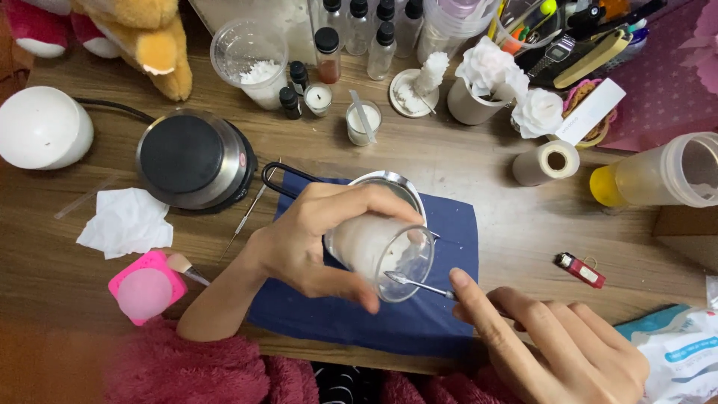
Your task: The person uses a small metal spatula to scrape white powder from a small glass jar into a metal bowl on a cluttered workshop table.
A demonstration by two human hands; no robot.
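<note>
A clear plastic cup [381, 254] is tipped on its side above the middle of a dark blue cloth [449, 299], its open mouth facing right and toward the near edge. White waxy matter coats its inside, thicker toward the base at the left. The left hand [314, 243] wraps around its body, thumb below, fingers over the top. A thin metal pick [419, 285] lies nearly level, its pointed tip at the cup's rim. The right hand [553, 344] pinches its handle from the near right.
</note>
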